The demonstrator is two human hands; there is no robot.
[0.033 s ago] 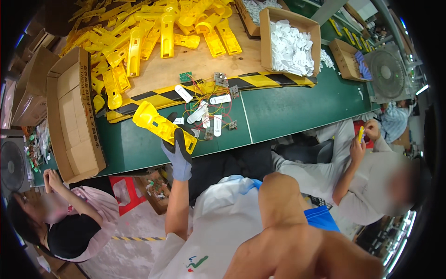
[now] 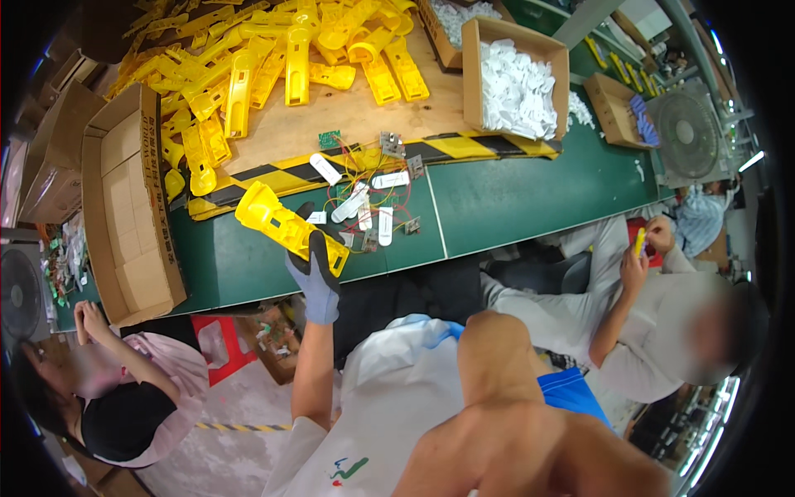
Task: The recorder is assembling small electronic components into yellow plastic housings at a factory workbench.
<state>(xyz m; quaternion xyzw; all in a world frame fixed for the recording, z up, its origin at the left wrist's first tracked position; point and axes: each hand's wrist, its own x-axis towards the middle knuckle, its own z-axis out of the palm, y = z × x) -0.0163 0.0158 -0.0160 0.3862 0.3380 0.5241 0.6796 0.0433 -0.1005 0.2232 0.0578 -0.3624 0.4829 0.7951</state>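
Note:
My gloved left hand (image 2: 316, 277) is closed around the lower end of a yellow plastic housing (image 2: 286, 225). The long shell is held tilted above the green table, its hollow side with slots facing up. Just beyond the hand, a cluster of white plastic strips (image 2: 351, 203), thin red and yellow wires and small circuit boards (image 2: 392, 145) lies at the table's edge. My bare right arm is bent up, and my right hand (image 2: 538, 447) looms large and blurred at the bottom of the view, its fingers hidden.
A heap of yellow housings (image 2: 296, 62) covers the wooden board behind striped tape (image 2: 248, 178). A cardboard box of white parts (image 2: 474, 83) stands at its right; an open cardboard box (image 2: 132, 240) is at the left. Co-workers sit on both sides, the right one holding a small yellow part.
The view has shifted very slightly. My left hand keeps its hold on the yellow housing, and nothing else visibly differs.

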